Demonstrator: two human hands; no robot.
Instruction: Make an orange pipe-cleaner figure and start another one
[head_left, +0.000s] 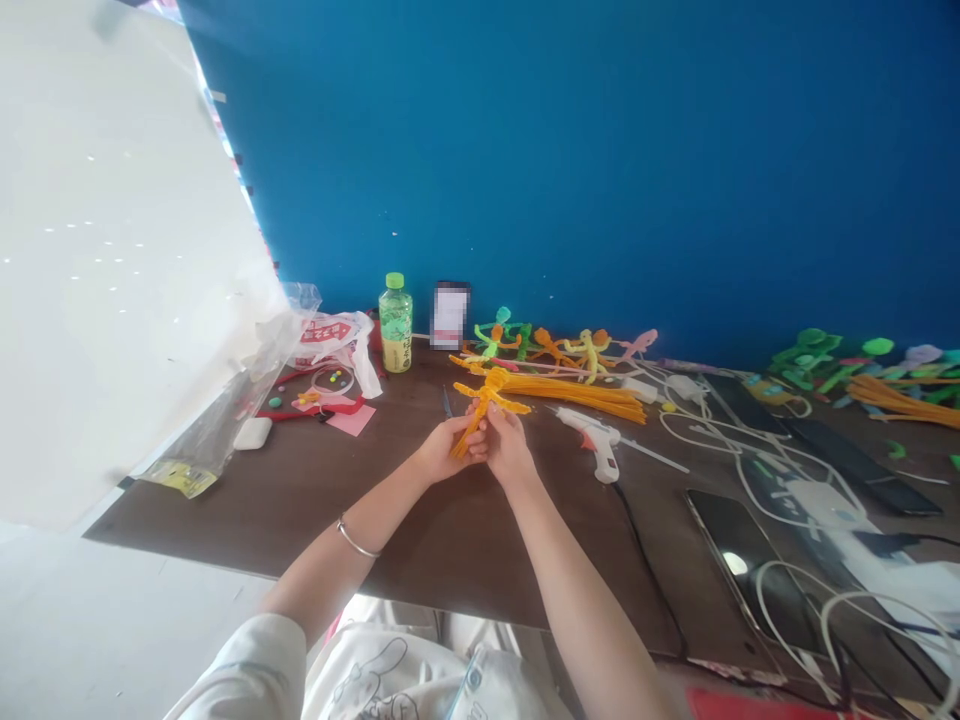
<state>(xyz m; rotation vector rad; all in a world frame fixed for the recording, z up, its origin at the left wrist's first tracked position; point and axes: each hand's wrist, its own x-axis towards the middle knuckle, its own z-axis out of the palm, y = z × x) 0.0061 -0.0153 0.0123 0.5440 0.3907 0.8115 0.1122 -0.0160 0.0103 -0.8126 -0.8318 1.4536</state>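
Observation:
An orange-yellow pipe cleaner figure (491, 388) is held up over the dark table, its arms spread and its strands hanging down between my hands. My left hand (448, 447) grips it from the left, fingers wrapped round the lower strands. From the other side my right hand (508, 445) pinches the figure's middle with thumb and fingers. Behind it lies a bundle of orange pipe cleaners (577, 393). To the right of my hands a white glue gun (600, 445) rests on its side on the table (360, 540).
Finished-looking pipe cleaner figures (589, 352) in several colours stand along the blue wall. A green-capped bottle (396, 325) and an upright phone (450, 315) are at the back. Plastic bags (330, 340) lie left; a smartphone (750, 565) and white cables (750, 470) lie right.

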